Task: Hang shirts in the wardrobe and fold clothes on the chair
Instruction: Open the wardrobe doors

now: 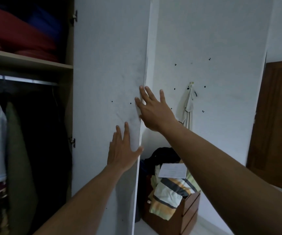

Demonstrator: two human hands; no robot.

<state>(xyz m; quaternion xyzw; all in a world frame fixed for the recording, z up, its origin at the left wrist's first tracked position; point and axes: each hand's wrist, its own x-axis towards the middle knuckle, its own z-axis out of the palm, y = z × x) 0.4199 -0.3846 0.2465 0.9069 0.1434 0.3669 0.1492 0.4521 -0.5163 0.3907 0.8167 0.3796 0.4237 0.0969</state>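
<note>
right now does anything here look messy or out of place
Yes: the clothes lie in a loose heap on the brown stand, a striped shirt spilling over its edge, a paper on top.

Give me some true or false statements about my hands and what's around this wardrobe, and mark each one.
1. Both the left hand and the right hand touch the white wardrobe door. True.
2. The right hand sits lower on the door than the left hand. False: it is higher, with its fingers at the door's edge.
3. A sheet of paper lies on the pile of clothes. True.
4. The rail inside the wardrobe is bare. False: hanging clothes are on it.
5. The left hand grips a hanger. False: it holds nothing and lies flat on the door with straight fingers.
</note>
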